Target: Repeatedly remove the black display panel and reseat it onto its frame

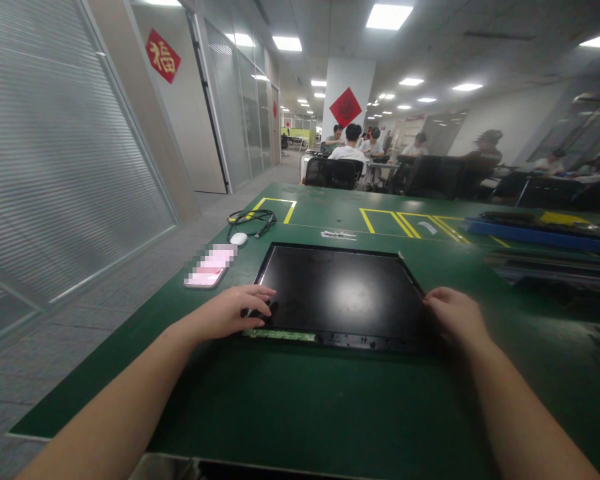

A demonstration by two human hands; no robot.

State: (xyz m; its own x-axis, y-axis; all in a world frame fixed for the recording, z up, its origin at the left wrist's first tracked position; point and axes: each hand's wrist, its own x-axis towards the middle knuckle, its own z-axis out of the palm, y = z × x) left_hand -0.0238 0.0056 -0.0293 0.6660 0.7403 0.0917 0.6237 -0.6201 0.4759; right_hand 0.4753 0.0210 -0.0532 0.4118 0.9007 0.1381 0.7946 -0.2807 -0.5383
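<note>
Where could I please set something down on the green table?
The green table is bare between its near edge and the dark panel, and farther off between the leftmost two yellow tape outlines. It's crowded left of the panel, with the phone, white object and black cable, and right, around the blue strip.

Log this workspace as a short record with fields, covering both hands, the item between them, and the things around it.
Item: dark flat panel, lying on the green table
Left hand: fingers spread over the panel's left edge
Right hand: fingertips at the panel's right edge; exact grip unclear
Near edge of panel: green circuit strip, toward the left
Left of panel: phone
Beyond phone: white rounded object, looped dark cable
Far right: blue item, blurred
</note>
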